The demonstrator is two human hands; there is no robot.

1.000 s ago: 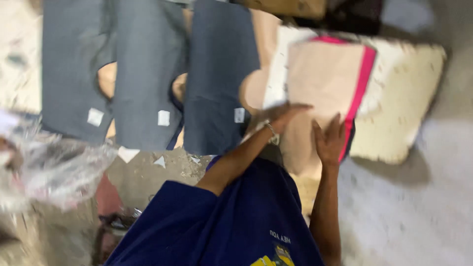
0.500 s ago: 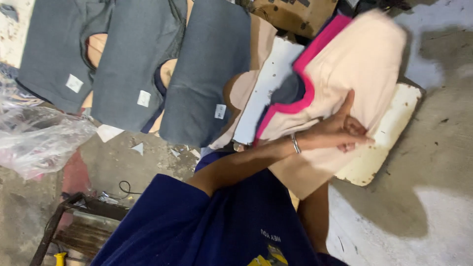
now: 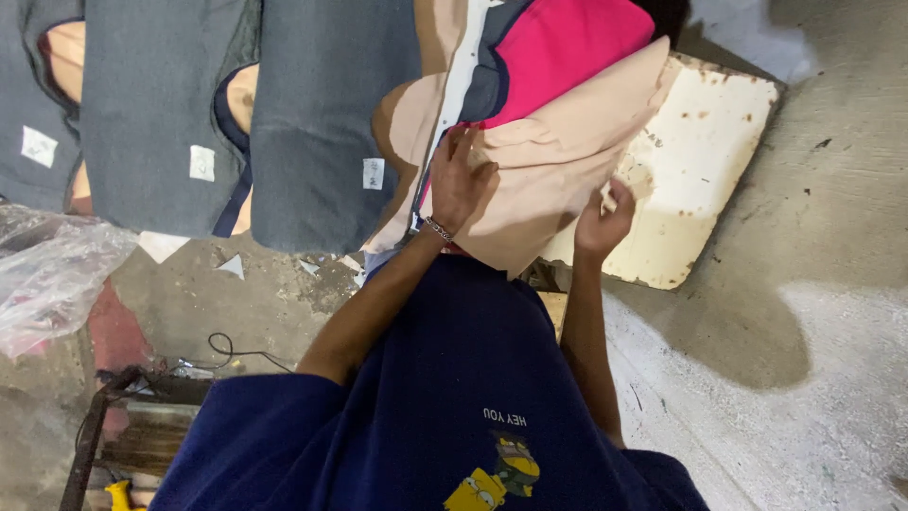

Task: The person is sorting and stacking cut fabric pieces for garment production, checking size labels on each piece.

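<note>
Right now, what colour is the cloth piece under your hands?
Pale peach cloth piece, with bright pink fabric behind it; the head view, the only one, shows it.

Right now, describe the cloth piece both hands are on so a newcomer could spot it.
Start at the rusty white board on the concrete floor. Over its left edge lies a stack of cloth; the top piece is peach, held by the left hand and right hand. Its neighbours are pink and grey.

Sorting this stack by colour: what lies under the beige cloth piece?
Under the beige cloth piece show a pink piece, a grey one and a white board. Anything deeper is covered.
</note>
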